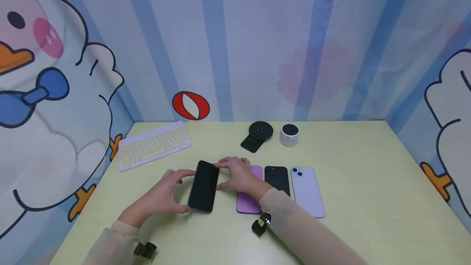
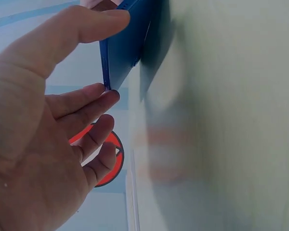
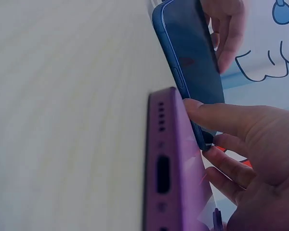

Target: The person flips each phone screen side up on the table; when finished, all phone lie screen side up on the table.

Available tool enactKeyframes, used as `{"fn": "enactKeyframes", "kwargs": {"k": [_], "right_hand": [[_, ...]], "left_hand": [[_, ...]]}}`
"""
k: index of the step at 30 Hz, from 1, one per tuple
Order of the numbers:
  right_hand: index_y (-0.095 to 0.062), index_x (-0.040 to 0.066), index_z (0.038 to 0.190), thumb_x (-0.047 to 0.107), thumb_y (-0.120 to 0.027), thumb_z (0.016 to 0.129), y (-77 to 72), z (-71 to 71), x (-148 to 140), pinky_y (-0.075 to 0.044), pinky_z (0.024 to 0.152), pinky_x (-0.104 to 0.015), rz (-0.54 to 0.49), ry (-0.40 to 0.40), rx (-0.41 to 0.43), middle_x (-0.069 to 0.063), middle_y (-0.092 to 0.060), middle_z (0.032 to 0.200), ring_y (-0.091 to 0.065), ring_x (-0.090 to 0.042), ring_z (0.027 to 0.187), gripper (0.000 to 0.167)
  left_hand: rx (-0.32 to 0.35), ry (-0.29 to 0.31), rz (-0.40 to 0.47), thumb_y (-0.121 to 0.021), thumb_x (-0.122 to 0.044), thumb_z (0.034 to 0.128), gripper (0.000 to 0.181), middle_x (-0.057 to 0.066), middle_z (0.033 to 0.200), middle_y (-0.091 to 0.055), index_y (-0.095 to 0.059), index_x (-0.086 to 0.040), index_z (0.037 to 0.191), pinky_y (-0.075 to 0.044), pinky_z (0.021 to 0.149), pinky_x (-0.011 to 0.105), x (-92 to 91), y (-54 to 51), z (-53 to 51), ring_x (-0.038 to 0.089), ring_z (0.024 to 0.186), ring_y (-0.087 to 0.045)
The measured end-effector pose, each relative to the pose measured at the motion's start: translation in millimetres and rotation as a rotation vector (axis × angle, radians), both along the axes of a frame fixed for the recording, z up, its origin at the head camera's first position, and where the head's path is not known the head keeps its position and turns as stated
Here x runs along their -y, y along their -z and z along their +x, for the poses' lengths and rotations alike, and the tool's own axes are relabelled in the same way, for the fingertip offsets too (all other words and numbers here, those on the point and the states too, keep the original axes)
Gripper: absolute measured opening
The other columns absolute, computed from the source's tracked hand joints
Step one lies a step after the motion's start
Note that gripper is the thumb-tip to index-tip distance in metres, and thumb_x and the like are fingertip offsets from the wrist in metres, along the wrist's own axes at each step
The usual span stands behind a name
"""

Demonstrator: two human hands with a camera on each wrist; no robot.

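A blue smartphone (image 1: 203, 186) with its dark screen facing up is held between both hands, tilted. In the left wrist view its blue back (image 2: 127, 41) stands off the table with a shadow beneath. My left hand (image 1: 160, 196) grips the left edge, thumb at the near corner and fingertips at the far one. From the other side my right hand (image 1: 237, 177) pinches the right edge near the far end, thumb and fingertips on it. Under the right hand lies a purple phone (image 1: 249, 205). Beside it are a black phone (image 1: 277, 177) and a lavender phone (image 1: 308, 193), backs up.
A lilac keyboard (image 1: 154, 145) lies at the back left of the pale table (image 1: 368, 175). Behind the phones stand a black folding stand (image 1: 261, 131) and a small white cylinder (image 1: 289, 136) with a dark top. A printed curtain (image 1: 250, 52) borders the back edge.
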State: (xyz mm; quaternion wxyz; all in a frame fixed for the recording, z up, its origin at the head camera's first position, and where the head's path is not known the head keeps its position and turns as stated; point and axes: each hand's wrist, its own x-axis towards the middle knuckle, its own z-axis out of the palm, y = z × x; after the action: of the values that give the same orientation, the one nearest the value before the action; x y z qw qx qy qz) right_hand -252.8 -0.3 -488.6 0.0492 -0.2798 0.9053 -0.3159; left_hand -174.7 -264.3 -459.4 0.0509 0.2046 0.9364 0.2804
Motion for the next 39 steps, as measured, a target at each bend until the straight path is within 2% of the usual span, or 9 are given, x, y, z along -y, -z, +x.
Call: {"fn": "enactKeyframes", "kwargs": {"k": [8, 14, 24, 30, 36, 39], "right_hand": [[-0.068, 0.016, 0.138, 0.027, -0.095, 0.072, -1.1, -0.6, 1.8, -0.019, 0.116, -0.064, 0.01, -0.01, -0.003, -0.001, -0.066, 0.14, -0.054, -0.028, 0.134, 0.072], [-0.069, 0.016, 0.137, 0.026, -0.095, 0.072, -1.2, -2.7, 2.2, -0.018, 0.117, -0.064, 0.005, -0.023, 0.004, 0.001, -0.066, 0.14, -0.053, -0.028, 0.135, 0.071], [-0.068, 0.017, 0.138, 0.03, -0.093, 0.075, -5.5, -1.5, -0.6, -0.013, 0.119, -0.066, 0.037, -0.05, 0.019, 0.003, -0.063, 0.143, -0.049, -0.028, 0.139, 0.069], [-0.068, 0.016, 0.138, 0.03, -0.091, 0.077, -11.3, 1.1, -6.4, -0.011, 0.12, -0.068, 0.077, -0.051, 0.01, 0.001, -0.063, 0.144, -0.047, -0.027, 0.142, 0.067], [-0.069, 0.016, 0.136, 0.03, -0.088, 0.081, -17.1, 4.6, -23.9, -0.017, 0.117, -0.068, 0.092, -0.061, -0.016, -0.003, -0.064, 0.143, -0.048, -0.029, 0.142, 0.06], [-0.069, 0.017, 0.136, 0.031, -0.087, 0.082, -20.8, 6.1, -37.5, -0.019, 0.116, -0.067, 0.1, -0.061, -0.028, -0.004, -0.063, 0.143, -0.048, -0.029, 0.142, 0.058]], "left_hand": [[0.01, -0.045, -0.059, -0.097, -0.025, 0.0629, 0.096, 0.004, 0.135, -0.06, -0.053, -0.013, 0.147, -0.049, 0.097, 0.046, -0.9, 11.1, 0.2, 0.023, 0.115, -0.047], [-0.009, -0.059, -0.126, -0.097, -0.028, 0.0618, 0.094, 0.003, 0.142, -0.061, -0.055, -0.012, 0.145, -0.048, 0.103, 0.048, -4.2, 15.2, 0.2, 0.022, 0.12, -0.045], [-0.024, -0.045, -0.178, -0.095, -0.035, 0.0648, 0.089, 0.007, 0.15, -0.055, -0.059, -0.012, 0.143, -0.045, 0.109, 0.052, -4.5, 15.3, 1.2, 0.027, 0.128, -0.045], [-0.014, -0.043, -0.171, -0.095, -0.043, 0.0664, 0.096, 0.009, 0.153, -0.05, -0.055, -0.012, 0.148, -0.044, 0.11, 0.054, -7.6, 11.2, 2.6, 0.031, 0.134, -0.042], [-0.078, -0.038, -0.167, -0.092, -0.047, 0.0719, 0.093, 0.009, 0.154, -0.049, -0.054, -0.014, 0.15, -0.044, 0.11, 0.056, -20.2, 6.9, 2.2, 0.031, 0.138, -0.04], [-0.082, -0.038, -0.161, -0.091, -0.046, 0.0752, 0.09, 0.006, 0.155, -0.048, -0.052, -0.017, 0.152, -0.045, 0.109, 0.054, -31.8, 5.0, -0.2, 0.029, 0.137, -0.04]]}}
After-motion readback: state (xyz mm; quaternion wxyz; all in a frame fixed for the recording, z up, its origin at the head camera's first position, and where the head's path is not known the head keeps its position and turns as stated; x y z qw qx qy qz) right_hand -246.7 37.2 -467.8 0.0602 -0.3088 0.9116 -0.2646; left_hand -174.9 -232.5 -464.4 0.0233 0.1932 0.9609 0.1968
